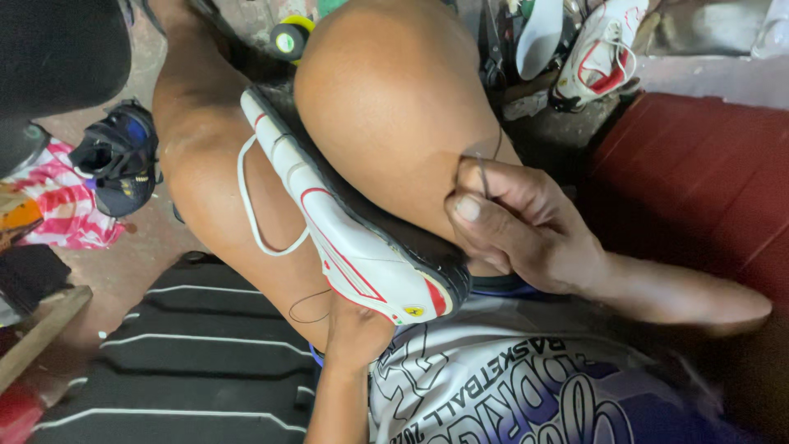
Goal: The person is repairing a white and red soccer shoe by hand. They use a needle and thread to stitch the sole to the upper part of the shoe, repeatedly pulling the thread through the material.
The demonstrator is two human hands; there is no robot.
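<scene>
- Two knees clamping the white sneaker (345, 238), sole edge up, toe near the lap.
- Right hand (514, 226) fingers pinched together on a dark thread (482, 177) beside the sole; better keeping it taut, pulling straight.
- Left hand (353, 333) bracing beneath the toe; fingers hidden, cannot tell.
- Spare shoes lying well apart on the floor (140, 247).

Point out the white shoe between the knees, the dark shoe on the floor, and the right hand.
white shoe (362, 263), head view, side panel.
dark shoe (119, 156), head view, upper.
right hand (518, 230), head view, back.
</scene>
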